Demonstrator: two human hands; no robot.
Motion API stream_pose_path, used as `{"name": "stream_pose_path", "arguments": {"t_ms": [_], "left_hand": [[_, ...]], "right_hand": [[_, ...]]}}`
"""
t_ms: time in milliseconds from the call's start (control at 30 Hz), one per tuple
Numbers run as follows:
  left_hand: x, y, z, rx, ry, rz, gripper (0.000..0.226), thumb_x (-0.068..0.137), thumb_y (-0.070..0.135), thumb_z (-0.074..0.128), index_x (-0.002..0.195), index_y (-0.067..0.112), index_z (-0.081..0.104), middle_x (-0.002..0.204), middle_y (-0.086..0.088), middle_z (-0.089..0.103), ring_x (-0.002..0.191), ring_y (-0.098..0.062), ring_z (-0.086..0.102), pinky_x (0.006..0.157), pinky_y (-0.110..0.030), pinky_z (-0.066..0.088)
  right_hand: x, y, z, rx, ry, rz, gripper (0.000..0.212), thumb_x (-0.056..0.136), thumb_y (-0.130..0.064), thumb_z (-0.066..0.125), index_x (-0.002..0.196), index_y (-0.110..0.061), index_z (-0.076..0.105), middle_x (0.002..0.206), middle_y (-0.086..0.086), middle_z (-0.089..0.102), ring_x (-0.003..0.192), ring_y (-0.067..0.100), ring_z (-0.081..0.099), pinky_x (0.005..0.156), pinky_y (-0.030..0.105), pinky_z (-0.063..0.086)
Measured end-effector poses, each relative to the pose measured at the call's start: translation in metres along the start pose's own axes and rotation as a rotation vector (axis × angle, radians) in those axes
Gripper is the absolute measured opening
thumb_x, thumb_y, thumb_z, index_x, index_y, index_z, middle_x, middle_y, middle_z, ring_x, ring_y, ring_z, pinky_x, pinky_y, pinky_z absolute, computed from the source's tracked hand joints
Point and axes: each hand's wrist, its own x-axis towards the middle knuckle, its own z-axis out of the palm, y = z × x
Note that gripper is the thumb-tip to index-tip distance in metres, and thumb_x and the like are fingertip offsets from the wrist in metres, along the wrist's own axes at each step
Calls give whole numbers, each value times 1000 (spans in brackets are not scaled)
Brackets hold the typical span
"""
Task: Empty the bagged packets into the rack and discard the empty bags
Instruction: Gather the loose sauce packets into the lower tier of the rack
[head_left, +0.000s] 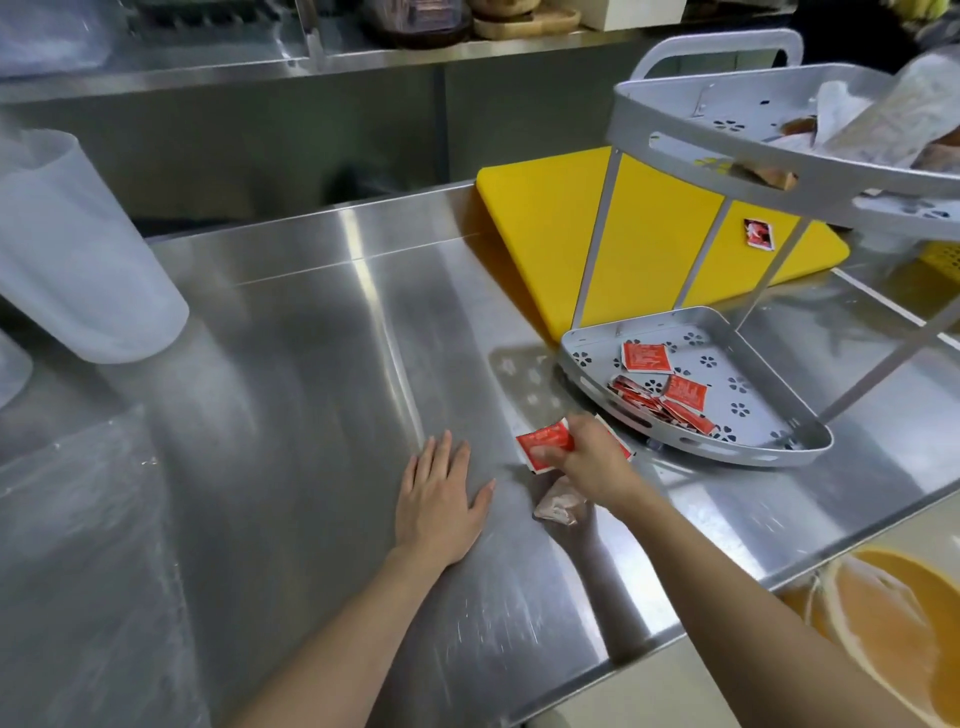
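A grey tiered rack stands at the right of the steel counter. Several red sauce packets lie in its bottom tray. My right hand grips a few red packets just left of that tray, low over the counter. A crumpled clear bag lies on the counter under my right wrist. My left hand rests flat on the counter with fingers spread, holding nothing. One more red packet lies on the yellow cutting board behind the rack.
A translucent plastic jug stands at the far left. The rack's upper tray holds clear bags and other packets. An orange bin bag hangs below the counter's front edge at right. A steel shelf runs along the back.
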Motion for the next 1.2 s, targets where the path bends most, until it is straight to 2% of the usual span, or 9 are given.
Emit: {"name": "stream_pose_path", "arguments": {"t_ms": [67,167,300,567,733,900,1000,1100,1200], "left_hand": [[6,14,3,-22,-20,52,64,90,56,28,145,22,22,157,-4,16,145,-21,10,117,-35,5],[22,31,6,-65,-53,91,66,91,57,25,146,22,17,158,-5,13,145,-21,7,116,-35,3],[34,39,13,-10,-58,125,65,91,57,21,146,21,18,157,-6,16,145,-23,10,117,-37,4],[34,36,10,38,23,127,63,90,57,22,142,23,29,152,-5,30,141,-22,23,115,-40,16],[33,36,10,28,13,124,64,90,58,22,142,23,28,153,-4,29,141,-22,22,115,-39,15],[33,35,10,28,26,129,64,89,59,23,141,22,30,152,-5,32,140,-22,24,116,-39,17],[33,35,10,29,8,134,65,90,59,21,142,22,27,153,-5,29,142,-22,21,116,-39,15],[33,35,9,28,3,132,65,90,59,20,143,23,25,154,-4,27,142,-22,20,116,-38,13],[33,35,9,30,11,133,65,90,59,21,142,22,28,153,-4,28,141,-21,21,116,-38,14]], "right_hand": [[-1,10,-13,-38,44,51,24,86,-31,61,79,-11,50,104,17,53,103,35,52,91,44,42],[-4,28,-23,-57,-9,134,22,89,-34,55,89,-11,54,123,19,50,114,34,50,101,48,40],[-3,43,-21,-167,-12,216,32,88,-37,56,105,-10,57,119,11,56,112,29,52,100,48,39],[3,49,-10,-75,1,272,24,81,-34,65,94,-21,51,109,4,67,106,26,60,100,48,39],[7,46,-14,-121,-55,258,49,77,-31,70,117,-22,44,118,0,63,115,23,56,106,45,27],[4,42,-12,-124,-23,196,26,81,-26,65,97,-26,45,106,3,67,103,23,62,100,45,40],[-1,41,-15,-11,-122,229,17,79,-23,68,85,-24,53,101,4,70,90,20,66,91,43,52],[-5,39,-21,5,-171,217,15,83,-21,65,90,-20,52,100,5,68,90,19,67,87,39,54],[-8,33,-26,60,-97,161,9,87,-16,60,90,-17,51,100,9,68,87,19,66,79,32,52]]}}
